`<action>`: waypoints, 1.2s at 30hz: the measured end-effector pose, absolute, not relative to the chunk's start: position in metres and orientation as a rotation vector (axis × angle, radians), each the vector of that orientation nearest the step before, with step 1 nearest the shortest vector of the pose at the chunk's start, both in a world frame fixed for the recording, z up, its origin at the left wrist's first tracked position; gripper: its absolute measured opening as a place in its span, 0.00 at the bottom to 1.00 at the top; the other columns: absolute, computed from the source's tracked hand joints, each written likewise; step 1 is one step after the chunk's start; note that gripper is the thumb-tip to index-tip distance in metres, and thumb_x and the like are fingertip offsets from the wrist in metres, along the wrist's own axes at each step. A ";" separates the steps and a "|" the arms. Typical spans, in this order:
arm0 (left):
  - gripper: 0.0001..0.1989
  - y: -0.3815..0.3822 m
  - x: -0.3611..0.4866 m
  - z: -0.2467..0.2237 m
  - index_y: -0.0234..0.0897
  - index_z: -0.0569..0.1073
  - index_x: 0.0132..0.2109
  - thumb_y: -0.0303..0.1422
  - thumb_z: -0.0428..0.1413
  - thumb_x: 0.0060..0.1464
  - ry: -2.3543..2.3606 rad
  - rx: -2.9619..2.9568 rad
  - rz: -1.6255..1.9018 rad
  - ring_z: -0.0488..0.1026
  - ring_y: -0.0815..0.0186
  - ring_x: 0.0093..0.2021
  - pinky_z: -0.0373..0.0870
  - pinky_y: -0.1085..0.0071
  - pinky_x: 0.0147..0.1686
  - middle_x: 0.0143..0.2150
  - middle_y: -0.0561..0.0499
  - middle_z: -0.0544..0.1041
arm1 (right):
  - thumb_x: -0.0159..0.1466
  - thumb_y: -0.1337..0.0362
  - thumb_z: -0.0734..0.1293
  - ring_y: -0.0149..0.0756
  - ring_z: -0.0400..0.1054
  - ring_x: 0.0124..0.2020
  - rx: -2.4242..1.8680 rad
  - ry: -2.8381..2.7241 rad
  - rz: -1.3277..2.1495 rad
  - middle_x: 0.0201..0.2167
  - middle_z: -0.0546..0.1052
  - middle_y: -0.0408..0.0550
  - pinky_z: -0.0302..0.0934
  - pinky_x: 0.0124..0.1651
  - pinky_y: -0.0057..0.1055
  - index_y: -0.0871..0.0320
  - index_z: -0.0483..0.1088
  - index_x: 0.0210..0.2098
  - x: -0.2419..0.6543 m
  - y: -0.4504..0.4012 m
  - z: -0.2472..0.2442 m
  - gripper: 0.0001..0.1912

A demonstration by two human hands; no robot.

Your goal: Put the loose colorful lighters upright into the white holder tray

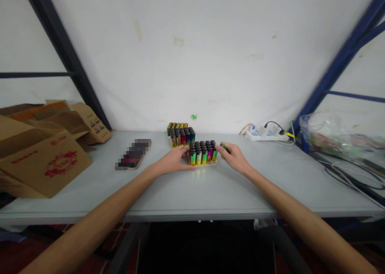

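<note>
left hand (173, 160) grasped the near block of upright lighters (204, 157) round its left end, thumb low along the front. right hand (235, 158) pinched a small dark-green item (225, 148), probably one more lighter, tilted, just beyond the block's right end. block lay between the hands, long axis seemingly left to right, item nearer its right end. farther out, toward the wall (210, 73): two more clusters, middle (183, 139) and rear (176, 126).

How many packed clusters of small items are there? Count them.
3: the front cluster at the left hand, the middle cluster behind it, the rear cluster nearest the wall. More may be hidden.
</note>
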State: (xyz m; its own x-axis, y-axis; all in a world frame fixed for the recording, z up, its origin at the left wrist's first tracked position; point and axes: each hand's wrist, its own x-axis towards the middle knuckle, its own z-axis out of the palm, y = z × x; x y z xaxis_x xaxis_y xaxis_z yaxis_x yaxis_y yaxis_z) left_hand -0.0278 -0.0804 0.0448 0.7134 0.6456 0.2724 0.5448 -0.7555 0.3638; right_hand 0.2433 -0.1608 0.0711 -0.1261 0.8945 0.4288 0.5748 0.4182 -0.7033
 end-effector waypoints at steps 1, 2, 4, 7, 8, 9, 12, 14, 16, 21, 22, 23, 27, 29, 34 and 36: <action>0.34 -0.080 -0.028 0.045 0.35 0.74 0.52 0.59 0.63 0.50 0.939 2.665 0.567 0.74 0.53 0.46 0.72 0.62 0.47 0.47 0.43 0.76 | 0.67 0.44 0.58 0.30 0.54 0.23 -1.272 -1.827 0.466 0.19 0.59 0.38 0.48 0.29 0.29 0.54 0.57 0.22 0.244 -0.161 0.071 0.25; 0.35 -0.080 -0.028 0.045 0.35 0.74 0.52 0.59 0.63 0.50 0.937 2.666 0.569 0.74 0.52 0.46 0.72 0.62 0.47 0.47 0.42 0.76 | 0.67 0.45 0.58 0.30 0.54 0.23 -1.282 -1.833 0.457 0.18 0.58 0.38 0.48 0.28 0.29 0.54 0.56 0.22 0.244 -0.160 0.070 0.25; 0.35 -0.080 -0.028 0.045 0.35 0.74 0.52 0.59 0.63 0.49 0.948 2.665 0.566 0.74 0.52 0.46 0.72 0.62 0.47 0.47 0.42 0.76 | 0.66 0.47 0.57 0.30 0.53 0.22 -1.299 -1.835 0.430 0.18 0.57 0.38 0.47 0.28 0.29 0.54 0.55 0.21 0.244 -0.159 0.068 0.23; 0.35 -0.081 -0.027 0.047 0.34 0.75 0.51 0.60 0.63 0.48 0.976 2.656 0.556 0.75 0.51 0.46 0.72 0.61 0.47 0.47 0.42 0.76 | 0.64 0.51 0.57 0.30 0.53 0.22 -1.316 -1.822 0.411 0.18 0.57 0.39 0.46 0.27 0.29 0.54 0.55 0.21 0.244 -0.159 0.066 0.20; 0.35 -0.082 -0.027 0.047 0.34 0.75 0.51 0.60 0.63 0.48 0.983 2.657 0.554 0.75 0.51 0.46 0.72 0.61 0.47 0.47 0.42 0.76 | 0.64 0.51 0.57 0.30 0.52 0.22 -1.319 -1.820 0.414 0.18 0.57 0.39 0.46 0.27 0.29 0.54 0.55 0.20 0.244 -0.159 0.065 0.19; 0.36 -0.082 -0.027 0.047 0.34 0.75 0.51 0.59 0.63 0.48 0.987 2.660 0.553 0.75 0.51 0.46 0.72 0.61 0.47 0.47 0.42 0.76 | 0.63 0.52 0.57 0.30 0.52 0.22 -1.321 -1.817 0.418 0.18 0.57 0.39 0.46 0.27 0.29 0.54 0.55 0.20 0.244 -0.159 0.065 0.19; 0.36 -0.081 -0.027 0.046 0.33 0.75 0.52 0.60 0.63 0.49 0.982 2.669 0.549 0.75 0.51 0.47 0.71 0.61 0.48 0.47 0.42 0.76 | 0.63 0.53 0.58 0.30 0.52 0.23 -1.317 -1.822 0.425 0.18 0.57 0.39 0.45 0.27 0.29 0.54 0.56 0.21 0.243 -0.159 0.064 0.18; 0.36 -0.081 -0.027 0.046 0.33 0.75 0.51 0.59 0.63 0.49 0.968 2.668 0.550 0.75 0.51 0.47 0.71 0.61 0.49 0.48 0.41 0.76 | 0.64 0.53 0.58 0.30 0.52 0.23 -1.309 -1.829 0.432 0.18 0.57 0.38 0.45 0.27 0.29 0.54 0.56 0.21 0.243 -0.160 0.065 0.18; 0.35 -0.081 -0.027 0.046 0.33 0.75 0.52 0.59 0.63 0.49 0.955 2.664 0.559 0.75 0.51 0.47 0.71 0.61 0.49 0.48 0.42 0.77 | 0.66 0.51 0.58 0.29 0.52 0.23 -1.294 -1.835 0.436 0.18 0.57 0.38 0.46 0.27 0.29 0.54 0.56 0.22 0.242 -0.161 0.066 0.20; 0.35 -0.082 -0.027 0.047 0.33 0.75 0.52 0.58 0.64 0.49 0.963 2.645 0.570 0.75 0.52 0.46 0.71 0.62 0.47 0.47 0.42 0.77 | 0.71 0.45 0.59 0.31 0.59 0.26 -1.249 -1.856 0.430 0.23 0.65 0.38 0.53 0.31 0.28 0.56 0.66 0.36 0.247 -0.164 0.075 0.20; 0.35 -0.082 -0.027 0.048 0.33 0.75 0.52 0.58 0.64 0.48 0.970 2.644 0.564 0.75 0.51 0.46 0.71 0.62 0.47 0.47 0.42 0.77 | 0.72 0.46 0.59 0.31 0.61 0.26 -1.234 -1.873 0.439 0.24 0.67 0.38 0.55 0.32 0.29 0.56 0.65 0.40 0.250 -0.165 0.078 0.20; 0.35 -0.083 -0.026 0.048 0.33 0.75 0.51 0.58 0.63 0.48 0.978 2.645 0.556 0.75 0.51 0.47 0.71 0.62 0.48 0.47 0.41 0.77 | 0.73 0.46 0.58 0.32 0.63 0.28 -1.212 -1.899 0.440 0.25 0.69 0.39 0.57 0.34 0.29 0.56 0.65 0.41 0.254 -0.165 0.080 0.19; 0.36 -0.083 -0.026 0.048 0.32 0.75 0.51 0.59 0.63 0.48 0.991 2.649 0.540 0.75 0.50 0.48 0.71 0.62 0.49 0.48 0.41 0.77 | 0.74 0.47 0.58 0.36 0.69 0.36 -1.111 -2.052 0.214 0.35 0.74 0.49 0.61 0.41 0.32 0.57 0.69 0.38 0.267 -0.164 0.087 0.21; 0.36 -0.083 -0.026 0.048 0.32 0.75 0.52 0.58 0.64 0.48 0.983 2.638 0.544 0.75 0.51 0.47 0.71 0.62 0.49 0.48 0.41 0.77 | 0.73 0.46 0.60 0.36 0.67 0.34 -1.127 -2.106 0.078 0.33 0.74 0.49 0.60 0.39 0.32 0.57 0.70 0.33 0.270 -0.163 0.088 0.22; 0.36 -0.082 -0.027 0.048 0.32 0.75 0.53 0.58 0.64 0.48 0.973 2.633 0.551 0.75 0.51 0.47 0.71 0.62 0.48 0.49 0.41 0.77 | 0.73 0.46 0.61 0.32 0.66 0.23 -1.231 -2.150 0.164 0.21 0.72 0.42 0.56 0.31 0.29 0.56 0.67 0.29 0.266 -0.162 0.082 0.23; 0.36 -0.082 -0.026 0.048 0.32 0.75 0.52 0.58 0.64 0.48 0.981 2.637 0.549 0.75 0.51 0.47 0.71 0.62 0.48 0.48 0.40 0.76 | 0.72 0.46 0.62 0.33 0.70 0.24 -1.222 -2.173 0.269 0.22 0.74 0.43 0.58 0.31 0.28 0.57 0.68 0.32 0.264 -0.161 0.077 0.22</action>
State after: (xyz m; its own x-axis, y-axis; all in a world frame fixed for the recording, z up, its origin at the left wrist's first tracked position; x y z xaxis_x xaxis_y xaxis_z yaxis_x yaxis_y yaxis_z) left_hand -0.0265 -0.0825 0.0477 0.6983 0.6698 0.2525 0.5658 -0.7325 0.3786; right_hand 0.2638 -0.1613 0.0774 -0.3766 0.8261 0.4192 0.6990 0.5504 -0.4565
